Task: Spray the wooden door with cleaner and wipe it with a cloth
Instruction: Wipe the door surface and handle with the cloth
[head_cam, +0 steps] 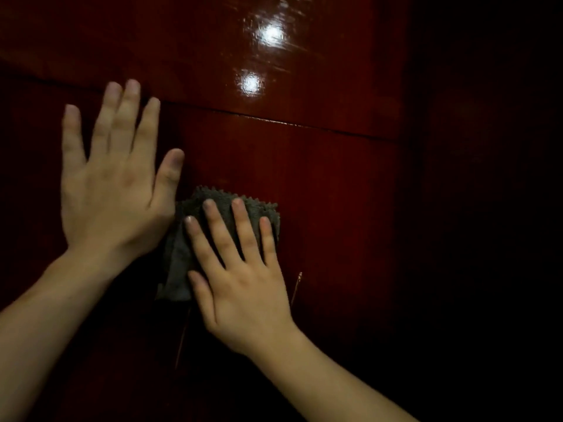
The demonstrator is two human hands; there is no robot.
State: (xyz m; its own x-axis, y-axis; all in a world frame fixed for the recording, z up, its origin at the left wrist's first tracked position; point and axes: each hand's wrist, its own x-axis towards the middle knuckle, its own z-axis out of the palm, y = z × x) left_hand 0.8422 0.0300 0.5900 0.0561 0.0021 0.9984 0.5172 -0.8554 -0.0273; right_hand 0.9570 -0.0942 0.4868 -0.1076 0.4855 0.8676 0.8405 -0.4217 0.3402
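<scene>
The left hand point(112, 196) lies flat and open against the dark red, glossy wooden door point(320, 184). Its four fingers are straight and slightly fanned, the thumb is stretched out to the right, and it holds nothing. The right hand point(243, 281) is spread open too, nearer and to the right. Its palm and straight fingers press the small grey fleecy cloth point(178, 263) flat onto the door. No finger curls around the fabric, so the cloth is pinned under the hand and not gripped.

There are two hands, both bare with bare forearms, plus one cloth and one door.

The cloth is folded or bunched into a rough square with a zigzag-cut edge along its far side. That edge shows beyond the right fingertips, and a flap shows to the left of the right thumb. Its left border lies just beside the heel of the left hand; whether the two touch cannot be told.

The door fills the view and its lacquer shines. Two bright glare spots sit on the far part, one point(271, 33) beyond the other point(251, 82), with faint streaks around them. One thin dark seam point(274, 118) crosses the door from left to right, just under the left fingertips. The right side of the view is too dark to read.
</scene>
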